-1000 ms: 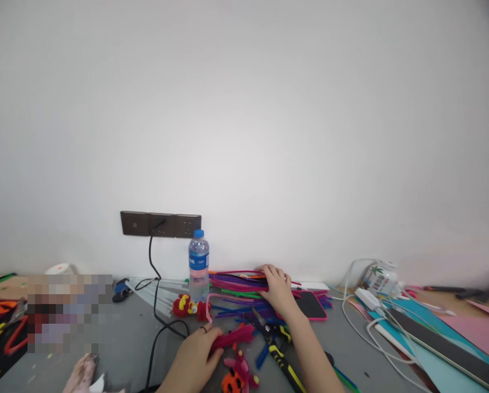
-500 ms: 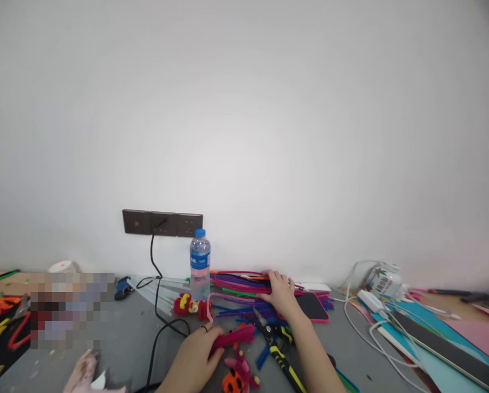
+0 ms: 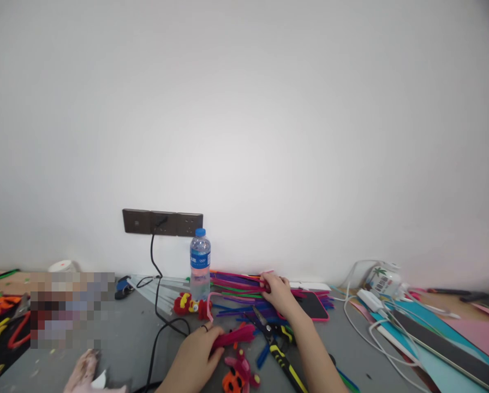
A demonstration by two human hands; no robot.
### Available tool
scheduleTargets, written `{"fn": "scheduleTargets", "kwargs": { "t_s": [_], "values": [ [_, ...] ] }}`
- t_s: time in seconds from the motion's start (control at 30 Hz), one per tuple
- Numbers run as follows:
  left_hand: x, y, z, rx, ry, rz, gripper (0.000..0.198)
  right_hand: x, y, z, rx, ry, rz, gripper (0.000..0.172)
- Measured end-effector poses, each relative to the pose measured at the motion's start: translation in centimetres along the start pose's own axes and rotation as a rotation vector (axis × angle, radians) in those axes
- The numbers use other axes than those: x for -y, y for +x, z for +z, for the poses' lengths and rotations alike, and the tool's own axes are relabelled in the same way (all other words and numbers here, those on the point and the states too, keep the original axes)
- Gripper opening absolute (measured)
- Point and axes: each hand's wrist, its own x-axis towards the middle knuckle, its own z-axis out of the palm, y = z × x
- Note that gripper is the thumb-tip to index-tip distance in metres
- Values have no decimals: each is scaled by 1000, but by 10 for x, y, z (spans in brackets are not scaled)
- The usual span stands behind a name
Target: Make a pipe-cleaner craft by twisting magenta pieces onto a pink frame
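My left hand [image 3: 197, 355], with a dark ring on one finger, is closed around a bundle of magenta pipe cleaners [image 3: 240, 335] low in the middle of the view. Farther back, my right hand [image 3: 278, 292] has its fingers pinched on pipe cleaners in the long multicoloured pile [image 3: 236, 283] by the wall. A dark phone in a pink case [image 3: 315, 307] lies partly under that wrist. Between my arms are yellow-and-black pliers [image 3: 283, 363] with their jaws apart, and a small pink and orange pipe-cleaner figure [image 3: 235, 379].
A water bottle [image 3: 200, 261] stands behind a red and yellow figure [image 3: 189, 307]. A black cable [image 3: 156, 305] runs down from the wall socket [image 3: 162, 222]. White cables [image 3: 375, 327], a white jar [image 3: 382, 279] and coloured sheets [image 3: 445, 349] lie right. A blurred patch hides things at left.
My right hand has curled its fingers in and gathered pipe cleaners at the pile, shifting some of them. My left hand stays in place with its magenta bundle.
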Motion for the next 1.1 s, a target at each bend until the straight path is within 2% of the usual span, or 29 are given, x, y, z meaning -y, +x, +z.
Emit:
{"fn": "scheduleTargets", "kwargs": {
  "t_s": [0.07,0.27,0.5,0.63,0.77,0.83,0.93,1.0,1.1],
  "values": [
    [0,0,0,5,-1,-2,30,0,-1,-1,-8,9,5,26],
    [-2,-1,-1,-2,-7,-5,30,3,-2,-4,-62,42,2,14],
    [-1,-2,-1,-18,-45,11,32,6,-1,-27,-44,259,-97,8],
    [-1,-3,-2,-30,-94,24,33,14,0,-47,-66,357,-104,15],
    [-4,-5,-5,-91,-146,6,32,36,-6,-69,-56,472,-147,26],
    [-6,-6,-7,-158,-165,18,28,52,-13,-80,97,742,-123,29],
    [-10,-7,-11,-261,-202,78,16,77,-27,-90,499,1082,-85,34],
    [-11,-9,-13,-323,-287,122,17,94,-35,-94,758,1138,-100,35],
    [-10,-12,-13,-412,-560,141,27,117,-41,-94,991,1073,-94,35]
  ]
}}
